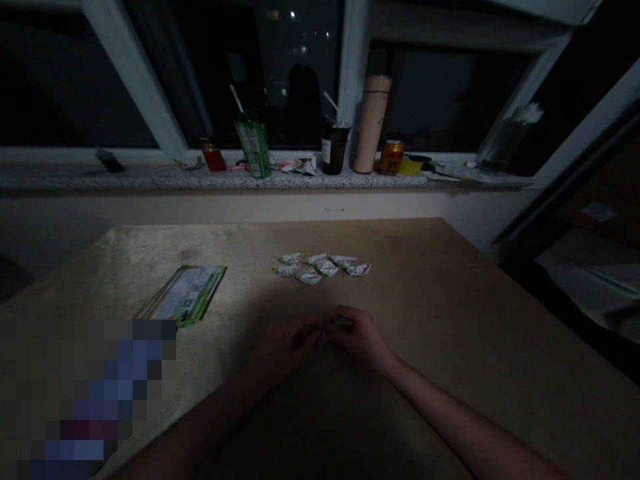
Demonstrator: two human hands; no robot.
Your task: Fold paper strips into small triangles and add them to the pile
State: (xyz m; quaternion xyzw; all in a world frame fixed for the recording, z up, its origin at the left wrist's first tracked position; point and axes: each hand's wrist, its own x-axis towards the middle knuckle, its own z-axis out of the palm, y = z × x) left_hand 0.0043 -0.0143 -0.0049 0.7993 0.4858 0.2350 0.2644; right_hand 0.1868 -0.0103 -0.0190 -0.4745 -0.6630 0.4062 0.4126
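Note:
My left hand (287, 341) and my right hand (361, 337) meet low over the middle of the table, thumbs and fingers pinched together. Between their fingertips shows a small pale piece of paper (325, 338), mostly hidden and dim. Beyond the hands lie several small folded paper pieces (327, 268), white with green and red print, grouped in two loose rows. To the left rests a fanned stack of printed leaflets (187, 293) with green edges.
A brown table (425, 267) reaches back to a speckled window sill (175, 179). On the sill stand a green cup (253, 147), a dark cup with a straw (334, 150), a tall beige flask (371, 127), an orange can (391, 157) and a red jar (213, 158). A blurred-out patch covers the lower left.

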